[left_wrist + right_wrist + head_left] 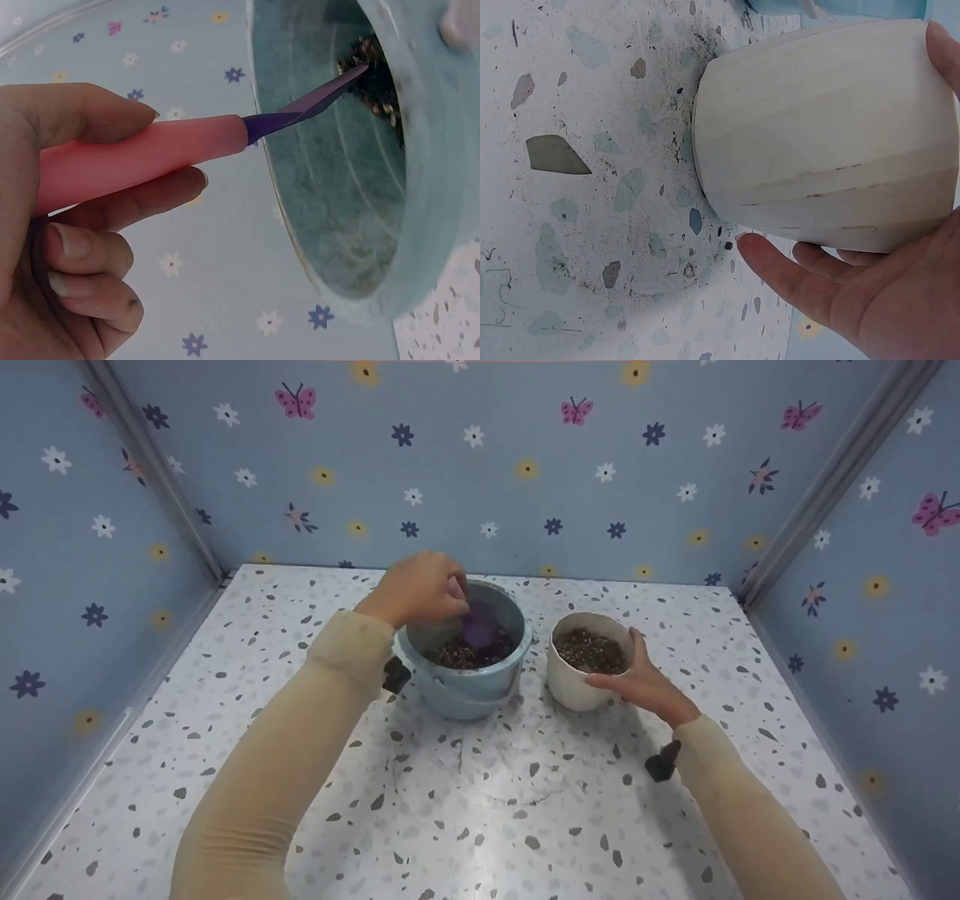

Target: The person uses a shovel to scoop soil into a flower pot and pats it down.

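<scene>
My left hand (424, 589) is over the rim of a light blue bucket (465, 696) and grips a small trowel (142, 156) by its pink handle. The purple blade points down into the bucket, its tip at the dark soil (454, 652) inside. My right hand (651, 681) holds a white ribbed flower pot (576, 688) from the right, thumb at the near rim and fingers along its side. Brown potting soil (590, 651) fills much of the pot, which stands upright on the table, right of the bucket.
The white speckled table (480, 825) has scattered soil crumbs and faint dark marks in front of the bucket and around the pot. Blue flowered panels (450, 457) enclose the back and both sides. The bucket's handle (491, 703) hangs down its front.
</scene>
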The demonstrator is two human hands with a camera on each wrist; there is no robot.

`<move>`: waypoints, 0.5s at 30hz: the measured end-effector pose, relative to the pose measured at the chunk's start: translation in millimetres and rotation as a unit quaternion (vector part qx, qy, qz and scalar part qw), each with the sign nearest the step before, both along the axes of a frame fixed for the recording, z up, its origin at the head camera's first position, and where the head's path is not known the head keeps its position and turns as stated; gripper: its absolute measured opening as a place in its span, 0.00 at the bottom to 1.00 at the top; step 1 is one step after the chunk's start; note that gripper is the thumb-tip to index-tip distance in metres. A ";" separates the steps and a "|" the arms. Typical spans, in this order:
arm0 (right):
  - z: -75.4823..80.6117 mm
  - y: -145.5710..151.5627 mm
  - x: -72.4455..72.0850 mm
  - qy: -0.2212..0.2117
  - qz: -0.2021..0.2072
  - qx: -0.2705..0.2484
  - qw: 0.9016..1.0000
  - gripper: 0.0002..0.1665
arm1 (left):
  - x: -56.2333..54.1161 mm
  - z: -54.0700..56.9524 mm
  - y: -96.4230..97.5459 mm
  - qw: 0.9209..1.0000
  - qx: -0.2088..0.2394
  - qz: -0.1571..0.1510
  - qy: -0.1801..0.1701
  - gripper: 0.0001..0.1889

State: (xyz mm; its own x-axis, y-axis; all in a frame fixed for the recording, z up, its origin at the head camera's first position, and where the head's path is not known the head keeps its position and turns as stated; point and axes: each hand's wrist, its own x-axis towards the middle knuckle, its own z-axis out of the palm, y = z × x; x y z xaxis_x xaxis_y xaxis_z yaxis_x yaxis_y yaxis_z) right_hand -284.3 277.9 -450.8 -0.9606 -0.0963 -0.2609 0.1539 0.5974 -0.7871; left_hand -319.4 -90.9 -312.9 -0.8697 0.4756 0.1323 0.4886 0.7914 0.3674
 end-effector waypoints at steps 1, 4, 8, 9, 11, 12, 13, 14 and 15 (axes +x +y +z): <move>0.0 -0.3 0.2 0.000 -0.002 0.001 1.000 0.82 | -1.4 -0.6 -2.9 1.000 -0.006 0.001 0.004 0.10; -0.8 -2.1 0.4 0.005 0.000 -0.002 1.000 0.82 | -4.9 -5.2 -10.5 1.000 -0.022 0.010 0.020 0.12; -0.4 -4.7 0.0 0.006 0.006 -0.010 1.000 0.82 | -5.4 -7.3 -14.0 1.000 -0.003 0.025 0.009 0.11; -0.2 -5.1 0.2 0.005 0.006 -0.011 1.000 0.82 | -4.6 -5.7 -12.6 1.000 0.009 0.026 0.003 0.11; -0.3 -4.7 0.2 0.003 0.005 -0.010 1.000 0.82 | -2.7 -1.3 -7.0 0.999 0.037 0.026 -0.008 0.11; -0.1 -4.2 0.2 0.004 0.004 -0.009 1.000 0.82 | -2.3 0.6 -2.8 0.998 0.049 0.024 -0.008 0.10; -0.2 -3.7 0.0 0.005 0.002 -0.008 1.000 0.82 | -2.0 1.9 2.1 0.998 0.056 0.021 -0.005 0.10; -0.1 -3.3 -0.1 0.006 0.001 -0.007 1.000 0.82 | -2.3 2.0 7.4 0.998 0.060 0.015 -0.003 0.08; -0.1 -2.7 -0.2 0.007 0.001 -0.007 1.000 0.82 | -2.5 0.9 12.9 0.999 0.047 0.003 -0.003 0.06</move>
State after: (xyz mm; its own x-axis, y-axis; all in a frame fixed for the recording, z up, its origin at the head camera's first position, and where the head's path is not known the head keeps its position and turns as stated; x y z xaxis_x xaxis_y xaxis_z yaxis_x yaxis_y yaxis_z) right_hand -284.5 275.2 -450.9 -0.9639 -0.1010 -0.2465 0.1426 0.5859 -0.7977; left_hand -321.9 -78.0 -312.0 -0.8731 0.4567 0.1708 0.4821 0.7563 0.4422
